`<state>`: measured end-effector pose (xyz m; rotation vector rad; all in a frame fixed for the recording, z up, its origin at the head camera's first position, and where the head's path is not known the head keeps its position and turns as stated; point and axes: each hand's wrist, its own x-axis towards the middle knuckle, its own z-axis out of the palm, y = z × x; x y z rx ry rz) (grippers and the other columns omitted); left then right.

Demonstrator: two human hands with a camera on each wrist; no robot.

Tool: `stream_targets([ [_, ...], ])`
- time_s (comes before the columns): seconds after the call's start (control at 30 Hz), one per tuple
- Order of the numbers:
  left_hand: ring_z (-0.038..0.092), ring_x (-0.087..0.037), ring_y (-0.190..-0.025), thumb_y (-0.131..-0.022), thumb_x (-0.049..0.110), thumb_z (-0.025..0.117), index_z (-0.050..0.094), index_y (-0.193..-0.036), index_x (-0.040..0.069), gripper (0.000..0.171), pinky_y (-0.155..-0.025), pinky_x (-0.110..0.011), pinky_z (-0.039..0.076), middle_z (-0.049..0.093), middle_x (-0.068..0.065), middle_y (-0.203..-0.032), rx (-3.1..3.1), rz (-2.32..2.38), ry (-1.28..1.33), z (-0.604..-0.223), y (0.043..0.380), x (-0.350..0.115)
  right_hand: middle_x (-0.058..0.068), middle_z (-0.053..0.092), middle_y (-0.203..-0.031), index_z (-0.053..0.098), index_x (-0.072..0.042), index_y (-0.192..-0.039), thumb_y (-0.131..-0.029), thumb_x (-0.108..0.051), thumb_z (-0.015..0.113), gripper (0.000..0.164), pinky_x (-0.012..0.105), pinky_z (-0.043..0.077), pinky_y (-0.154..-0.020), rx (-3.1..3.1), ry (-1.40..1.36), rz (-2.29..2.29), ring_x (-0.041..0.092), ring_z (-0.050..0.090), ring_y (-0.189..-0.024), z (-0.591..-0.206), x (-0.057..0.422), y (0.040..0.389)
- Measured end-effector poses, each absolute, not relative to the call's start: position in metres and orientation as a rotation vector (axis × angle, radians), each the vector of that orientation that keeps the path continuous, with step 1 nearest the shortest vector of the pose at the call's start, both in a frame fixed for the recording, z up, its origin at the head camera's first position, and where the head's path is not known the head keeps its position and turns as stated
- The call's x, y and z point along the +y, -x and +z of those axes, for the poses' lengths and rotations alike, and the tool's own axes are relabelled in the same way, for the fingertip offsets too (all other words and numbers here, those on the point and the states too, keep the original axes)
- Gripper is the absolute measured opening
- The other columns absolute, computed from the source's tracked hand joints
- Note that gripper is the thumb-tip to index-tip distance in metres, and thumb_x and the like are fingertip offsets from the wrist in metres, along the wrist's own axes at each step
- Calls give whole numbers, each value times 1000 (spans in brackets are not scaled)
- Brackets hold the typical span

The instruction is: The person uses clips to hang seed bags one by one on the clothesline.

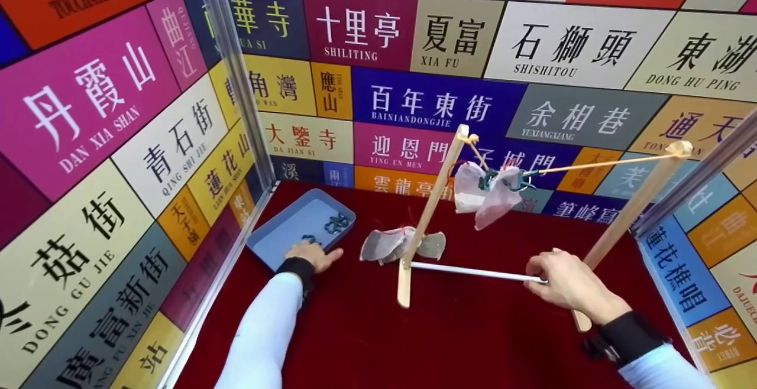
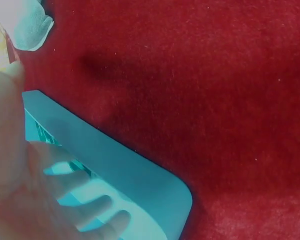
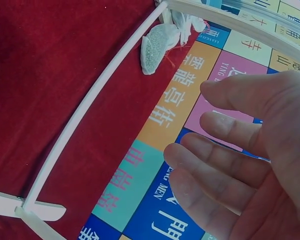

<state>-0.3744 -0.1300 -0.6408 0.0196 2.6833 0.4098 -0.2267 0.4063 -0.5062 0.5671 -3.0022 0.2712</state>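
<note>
Left hand: I see the left hand released, fingers loosely parted over the blue tray; I cannot tell whether the fingertips touch anything in it.
Green ties: the green ties lie in that tray, one bunch just beyond the left fingertips, others partly hidden under them.
Right hand: my right hand is released too, fingers softly bent, above the right end of the white rod and apart from it.
Wooden posts: the left post stands tilted between my hands, in the way of a straight path across; the right post rises just beside the right hand. The rod runs low from one to the other.
Yellow cord: the yellow cord runs between the post tops, beyond the right hand, bearing hanging pouches with green ties at their necks.
Loose pouches: more pouches lie on the red-covered desk, to the right of the left hand.
Left wall: beyond the left hand, the left wall reads "DAN XIA SHAN", "QING SHI JIE", "DONG GU JIE".
Back wall: ahead of both hands, the back wall reads "SHILITING", "XIA FU", "SHISHITOU", "BAINIANDONGJIE", "YING EN MEN".
</note>
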Motion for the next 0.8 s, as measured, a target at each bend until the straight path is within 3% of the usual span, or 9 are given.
stream_targets([
  [0.1, 47, -62, -155, -112, 76, 37, 60, -158, -4, 94, -123, -74, 47, 47, -36, -170, 2685, 398, 28, -639, 378, -135, -6, 73, -80, 79, -17, -88, -89, -22, 91, 13, 39, 58, -74, -3004, -559, 260, 11, 63, -75, -506, 408, 226],
  [0.2, 66, -58, -138, -113, 69, 43, 75, -140, -2, 82, -107, -69, 60, 66, -33, -153, 2784, 381, 28, -663, 395, -150, -7, 73, -80, 79, -18, -88, -89, -23, 91, 13, 33, 54, -66, -3030, -537, 280, 11, 61, -76, -506, 409, 226],
  [0.3, 77, -53, -117, -113, 41, 59, 82, -122, -2, 50, -89, -64, 67, 77, -32, -132, 2888, 403, 79, -669, 397, -159, -6, 74, -81, 79, -18, -88, -89, -23, 91, 13, 34, 55, -67, -3039, -536, 288, 12, 64, -75, -507, 409, 225],
  [0.37, 77, -54, -111, -109, 27, 64, 81, -120, -5, 38, -85, -64, 67, 76, -34, -127, 2950, 442, 131, -671, 390, -162, -6, 74, -81, 79, -18, -88, -89, -23, 91, 13, 35, 54, -68, -3043, -541, 292, 12, 64, -76, -507, 408, 225],
  [0.43, 75, -57, -116, -105, 13, 65, 77, -126, -9, 33, -92, -67, 66, 69, -39, -131, 2947, 490, 185, -656, 375, -161, -6, 75, -80, 80, -18, -89, -89, -23, 92, 13, 35, 53, -68, -3039, -549, 286, 13, 64, -77, -507, 407, 224],
  [0.6, 67, -63, -124, -101, 9, 67, 71, -140, -4, 41, -105, -73, 60, 60, -40, -140, 2960, 495, 94, -665, 366, -167, -7, 75, -80, 81, -17, -91, -89, -23, 92, 13, 30, 51, -66, -3040, -561, 286, 11, 61, -77, -507, 408, 223],
  [0.7, 65, -62, -127, -101, 7, 67, 73, -140, 0, 40, -109, -74, 57, 64, -39, -142, 2953, 491, 15, -666, 367, -169, -8, 76, -81, 81, -17, -92, -89, -24, 92, 13, 28, 51, -64, -3048, -557, 299, 9, 61, -75, -508, 409, 221],
  [0.8, 69, -58, -125, -99, 6, 70, 78, -130, -1, 32, -107, -71, 60, 71, -35, -137, 2968, 490, 3, -666, 368, -170, -8, 77, -83, 81, -17, -92, -88, -24, 93, 14, 27, 51, -63, -3056, -554, 313, 9, 62, -77, -511, 409, 220],
])
